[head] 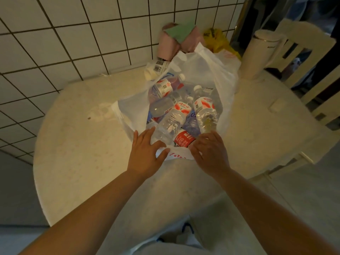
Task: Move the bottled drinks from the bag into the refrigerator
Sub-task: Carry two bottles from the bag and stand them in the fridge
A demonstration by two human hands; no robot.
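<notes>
Fingers [147, 133] of both hands rest spread on the bag's [202, 70] near rim.

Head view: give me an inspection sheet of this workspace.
Surface: pale round table, a small dark speck on it.
Job's things: white plastic bag open, full of bottled drinks; refrigerator not in view.
Clutter: white kettle, yellow bag, pink and green package.
Hands: left hand and right hand at the bag's near rim; grip unclear.
Cables: nothing seen.
Surroundings: tiled wall, chair.
</notes>
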